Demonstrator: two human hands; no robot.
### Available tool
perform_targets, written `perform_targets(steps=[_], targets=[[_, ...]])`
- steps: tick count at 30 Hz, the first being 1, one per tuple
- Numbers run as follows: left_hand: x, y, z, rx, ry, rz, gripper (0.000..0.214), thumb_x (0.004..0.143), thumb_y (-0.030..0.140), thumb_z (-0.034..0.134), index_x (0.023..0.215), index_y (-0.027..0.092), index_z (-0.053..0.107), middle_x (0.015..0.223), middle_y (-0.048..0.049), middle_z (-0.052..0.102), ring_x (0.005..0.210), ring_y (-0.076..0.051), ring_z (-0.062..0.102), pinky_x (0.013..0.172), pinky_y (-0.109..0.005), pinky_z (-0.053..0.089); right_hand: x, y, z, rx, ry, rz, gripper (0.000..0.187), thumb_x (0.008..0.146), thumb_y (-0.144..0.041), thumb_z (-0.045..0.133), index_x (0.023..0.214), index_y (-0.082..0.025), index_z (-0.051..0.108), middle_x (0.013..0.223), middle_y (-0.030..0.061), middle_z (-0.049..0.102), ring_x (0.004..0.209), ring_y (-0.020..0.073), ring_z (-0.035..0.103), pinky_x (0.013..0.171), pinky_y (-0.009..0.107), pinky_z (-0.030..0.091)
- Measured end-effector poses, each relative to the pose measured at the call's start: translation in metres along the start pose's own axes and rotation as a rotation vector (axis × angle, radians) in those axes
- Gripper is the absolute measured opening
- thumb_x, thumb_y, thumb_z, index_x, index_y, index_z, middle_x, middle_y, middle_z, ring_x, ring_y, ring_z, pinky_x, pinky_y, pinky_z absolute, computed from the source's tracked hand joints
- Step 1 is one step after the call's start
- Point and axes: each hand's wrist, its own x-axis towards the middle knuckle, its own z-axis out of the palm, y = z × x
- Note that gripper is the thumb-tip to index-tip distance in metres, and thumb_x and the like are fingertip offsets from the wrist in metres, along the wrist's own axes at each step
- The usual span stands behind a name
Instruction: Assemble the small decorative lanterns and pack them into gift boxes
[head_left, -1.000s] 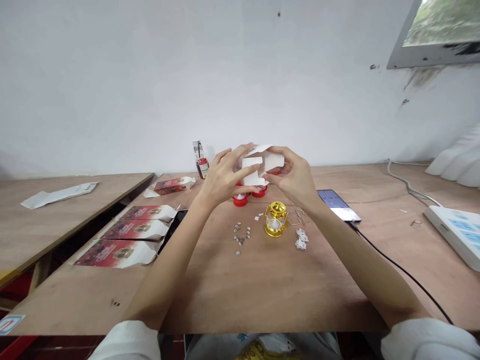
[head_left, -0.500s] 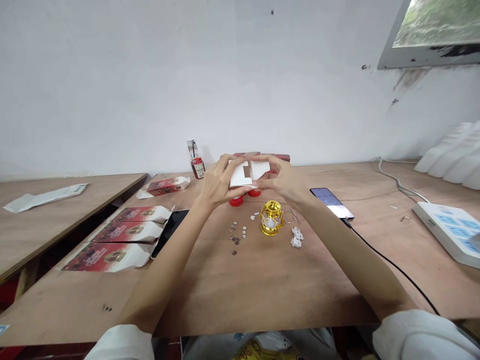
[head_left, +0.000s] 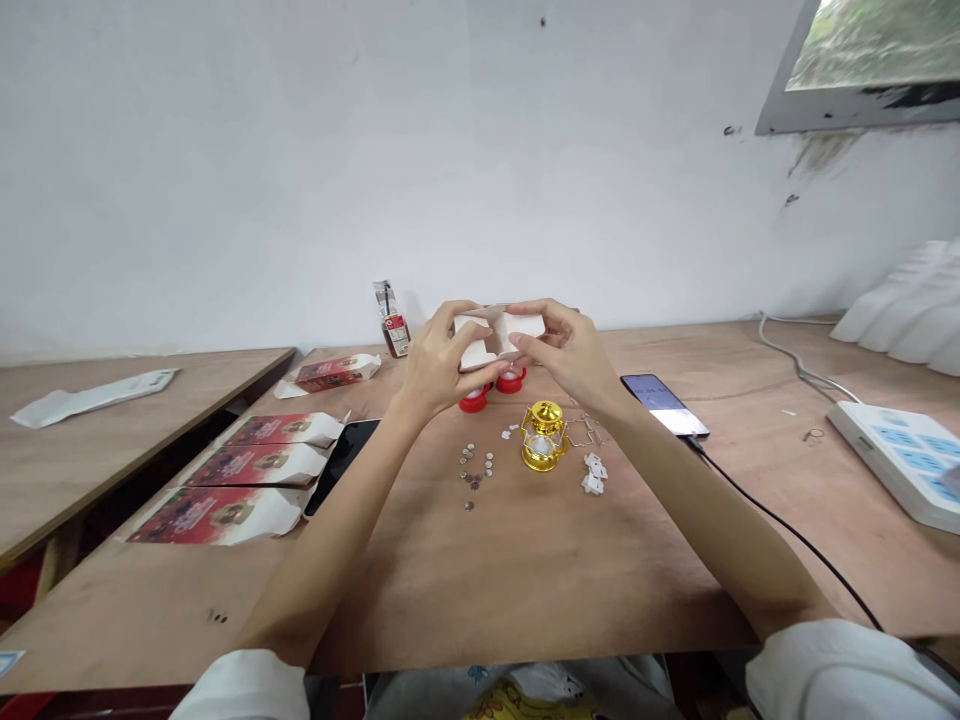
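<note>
Carton point(head_left: 501, 332): held up between both hands above the far part of the surface point(head_left: 525, 560), its end unclosed and white flaps facing the wearer.
Left hand point(head_left: 437, 362): fingers grasping the carton's left side, thumb along the lower edge, index finger bent against the left flap.
Right hand point(head_left: 577, 360): fingers grasping the right side, thumb against the right flap.
Red lanterns point(head_left: 510, 379): two, on the surface below the carton in view, partly hidden by it and the left hand.
Gold lantern point(head_left: 544, 437): upright, nearer the wearer, with wire pieces point(head_left: 583, 432) just to its right.
Small parts: round discs point(head_left: 472, 480) scattered left of the gold lantern; white pieces point(head_left: 594, 474) heaped to its right.
Red printed cartons point(head_left: 255, 464): three in a row at the left, beside a black-screened device point(head_left: 339, 465).
Phone point(head_left: 664, 405): lying right of the right hand, a black cable point(head_left: 787, 535) plugged in.
</note>
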Motion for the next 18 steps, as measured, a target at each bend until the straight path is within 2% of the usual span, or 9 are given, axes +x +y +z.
perform_targets(steps=[2,4,8,11,14,18], targets=[[0.003,0.006,-0.001,-0.059,0.04,-0.044,0.028,0.082,0.043,0.06,0.099,0.021,0.055,0.108,-0.0089,0.058,0.099,-0.022,0.057,0.08,-0.037,0.048,0.001,0.001,0.001,0.038,0.039,-0.003,0.031,0.079,-0.031,0.061,0.109,-0.025,0.057,0.106,0.0024,0.062,0.061,0.0095,0.061,0.063,0.032,0.057],[0.005,0.012,-0.002,-0.104,0.065,-0.09,0.032,0.081,0.039,0.061,0.106,0.021,0.051,0.105,-0.0077,0.06,0.099,-0.021,0.058,0.084,-0.039,0.048,0.002,0.001,0.001,0.085,0.068,0.019,0.033,0.08,-0.029,0.058,0.113,-0.027,0.053,0.099,0.0007,0.061,0.06,0.0092,0.06,0.061,0.031,0.058],[0.007,0.016,-0.004,-0.165,0.094,-0.172,0.046,0.079,0.041,0.061,0.117,0.021,0.044,0.106,-0.0078,0.06,0.094,-0.021,0.059,0.08,-0.037,0.049,0.004,-0.001,-0.002,0.18,-0.04,0.063,0.027,0.083,-0.036,0.054,0.108,-0.027,0.057,0.096,0.0011,0.06,0.063,0.0091,0.057,0.062,0.029,0.057],[0.007,0.014,-0.008,-0.165,0.092,-0.128,0.033,0.078,0.036,0.06,0.106,0.023,0.051,0.101,-0.0055,0.06,0.093,-0.02,0.058,0.079,-0.038,0.05,0.006,-0.001,-0.004,0.295,-0.127,0.086,0.03,0.087,-0.046,0.046,0.102,-0.024,0.061,0.097,0.0033,0.062,0.071,0.0111,0.057,0.066,0.03,0.057],[0.007,0.015,-0.009,-0.142,0.09,-0.079,0.015,0.078,0.03,0.057,0.091,0.022,0.054,0.097,-0.0044,0.059,0.092,-0.02,0.058,0.078,-0.04,0.051,0.006,0.0,-0.005,0.34,-0.2,0.085,0.024,0.082,-0.042,0.058,0.096,-0.024,0.063,0.099,0.0033,0.063,0.084,0.0137,0.059,0.075,0.033,0.056],[0.007,0.018,-0.006,-0.142,0.099,0.018,0.016,0.075,0.022,0.054,0.09,0.021,0.053,0.094,-0.0062,0.059,0.09,-0.02,0.059,0.074,-0.038,0.052,0.004,0.003,-0.001,0.32,-0.232,0.109,0.02,0.072,-0.031,0.07,0.089,-0.023,0.062,0.096,0.0016,0.063,0.084,0.0135,0.059,0.076,0.034,0.053]])
